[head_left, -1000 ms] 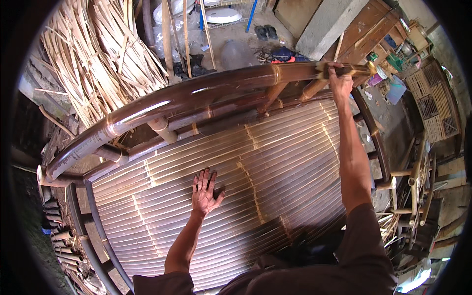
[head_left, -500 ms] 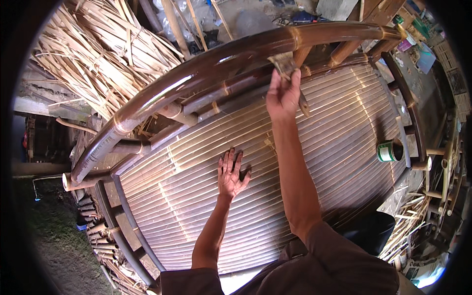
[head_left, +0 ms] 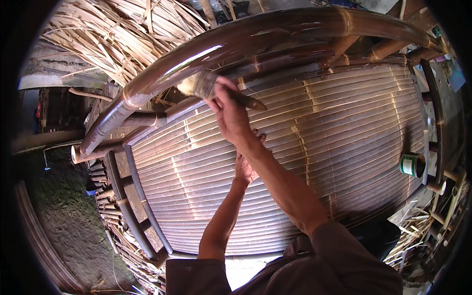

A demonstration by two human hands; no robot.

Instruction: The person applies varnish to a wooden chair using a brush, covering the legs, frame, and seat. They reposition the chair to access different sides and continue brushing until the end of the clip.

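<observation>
In my right hand (head_left: 231, 114) is a wide paintbrush (head_left: 202, 85), gripped near its ferrule, with its wooden handle pointing right. Its pale bristles lie against or just beside the underside of a thick, glossy dark-brown bamboo rail (head_left: 275, 35); motion blur hides the exact contact. My left hand (head_left: 247, 166) rests on the slatted bamboo surface (head_left: 344, 142), fingers apart and dark-stained. The right forearm crosses in front of part of that hand. Toward the right end of the slats stands an opened green-and-white can (head_left: 412, 164) with a dark inside.
A big pile of split bamboo strips (head_left: 123, 34) lies beyond the rail at the far left. Dark bamboo side bars (head_left: 129, 216) edge the left end. More strips and poles (head_left: 415, 231) lie at the right, and cut bamboo pieces (head_left: 105, 199) are stacked outside the left side.
My right hand has swept the brush leftward along the rail. The left hand has stayed on the slats, now partly behind the right forearm. The whole view has shifted a little.
</observation>
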